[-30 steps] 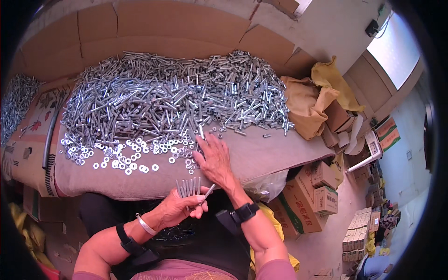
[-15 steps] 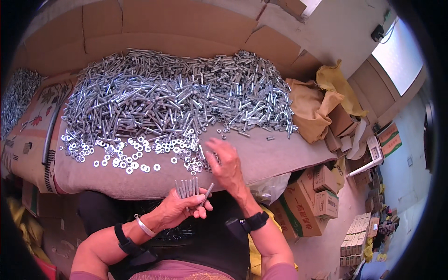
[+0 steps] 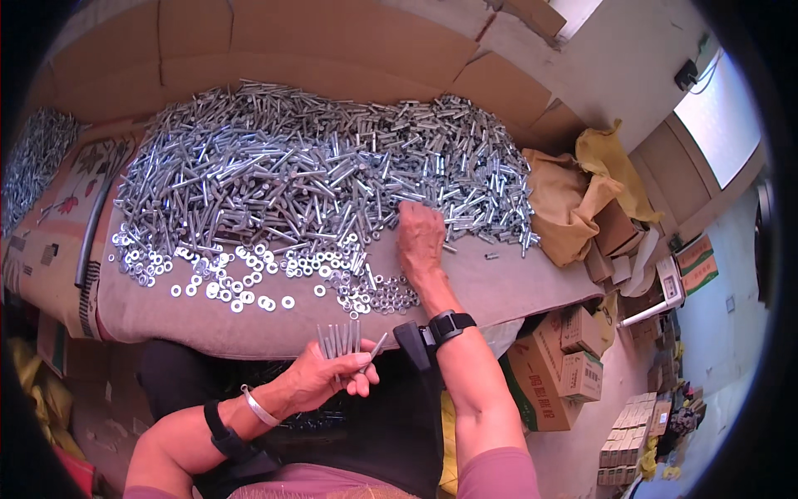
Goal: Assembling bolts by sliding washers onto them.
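Metal rods [image 3: 345,341] | in left grip [image 3: 327,373] | cartons [image 3: 534,381] rightward, contents hidden

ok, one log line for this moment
left hand: holds metal rods | right hand: at near edge of metal pile, grip hidden | washers: loose, near side of pile

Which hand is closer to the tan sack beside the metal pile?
Right. The right hand is at the near edge of the metal pile, left of the tan sack. The left hand, holding metal rods, is farther off, lower left in view.
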Demonstrator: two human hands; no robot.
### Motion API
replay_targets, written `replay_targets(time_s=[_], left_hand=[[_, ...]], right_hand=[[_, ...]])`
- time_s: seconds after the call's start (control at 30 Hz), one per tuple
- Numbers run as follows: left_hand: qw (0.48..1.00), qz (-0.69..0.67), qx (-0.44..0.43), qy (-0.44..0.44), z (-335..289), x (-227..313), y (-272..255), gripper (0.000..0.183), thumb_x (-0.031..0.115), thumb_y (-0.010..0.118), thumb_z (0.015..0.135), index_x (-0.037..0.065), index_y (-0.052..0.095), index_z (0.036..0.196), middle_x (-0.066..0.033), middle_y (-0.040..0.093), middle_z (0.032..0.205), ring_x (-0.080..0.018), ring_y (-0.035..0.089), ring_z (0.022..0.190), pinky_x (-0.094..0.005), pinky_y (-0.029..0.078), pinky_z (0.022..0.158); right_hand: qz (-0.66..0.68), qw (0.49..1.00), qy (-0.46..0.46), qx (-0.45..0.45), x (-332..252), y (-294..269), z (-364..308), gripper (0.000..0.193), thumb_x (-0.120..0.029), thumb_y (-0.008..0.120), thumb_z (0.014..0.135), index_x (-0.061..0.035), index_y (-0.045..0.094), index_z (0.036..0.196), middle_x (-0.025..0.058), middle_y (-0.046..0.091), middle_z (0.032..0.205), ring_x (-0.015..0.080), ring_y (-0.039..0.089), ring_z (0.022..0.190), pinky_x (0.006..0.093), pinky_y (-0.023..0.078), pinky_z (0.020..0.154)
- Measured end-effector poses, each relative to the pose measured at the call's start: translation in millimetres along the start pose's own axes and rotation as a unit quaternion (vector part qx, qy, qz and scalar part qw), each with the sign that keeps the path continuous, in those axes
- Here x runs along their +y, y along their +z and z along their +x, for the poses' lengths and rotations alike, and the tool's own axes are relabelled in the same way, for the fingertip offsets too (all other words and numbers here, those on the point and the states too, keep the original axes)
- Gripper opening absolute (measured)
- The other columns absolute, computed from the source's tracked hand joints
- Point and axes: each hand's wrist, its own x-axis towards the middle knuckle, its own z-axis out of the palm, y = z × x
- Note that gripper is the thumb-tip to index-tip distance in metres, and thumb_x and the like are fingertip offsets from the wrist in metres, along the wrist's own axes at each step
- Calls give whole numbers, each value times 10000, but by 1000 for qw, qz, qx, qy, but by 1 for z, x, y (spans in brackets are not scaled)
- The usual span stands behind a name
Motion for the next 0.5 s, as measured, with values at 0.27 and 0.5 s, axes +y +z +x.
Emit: replay_targets(time_s=[0.27, 0.5], left_hand=[[999, 24, 35, 17, 4, -5, -5, 343, 106, 576, 897, -48, 450, 1176, -183, 640, 899, -187, 662, 722, -240, 534, 628], [996, 27, 76, 49, 3, -13, 5, 383, 79, 568, 895, -57, 406, 1213, -185, 624, 875, -171, 634, 646, -218, 476, 524]], right_hand=[[299, 930, 209, -48, 17, -59, -79, 145, -54, 551, 803, -13, 605, 931, 157, 650, 854, 325, 632, 794, 381, 489, 699], [204, 974, 103, -1, 33, -86, -123, 128, -75, 571, 799, -23, 623, 904, 134, 628, 849, 318, 598, 807, 401, 446, 746]])
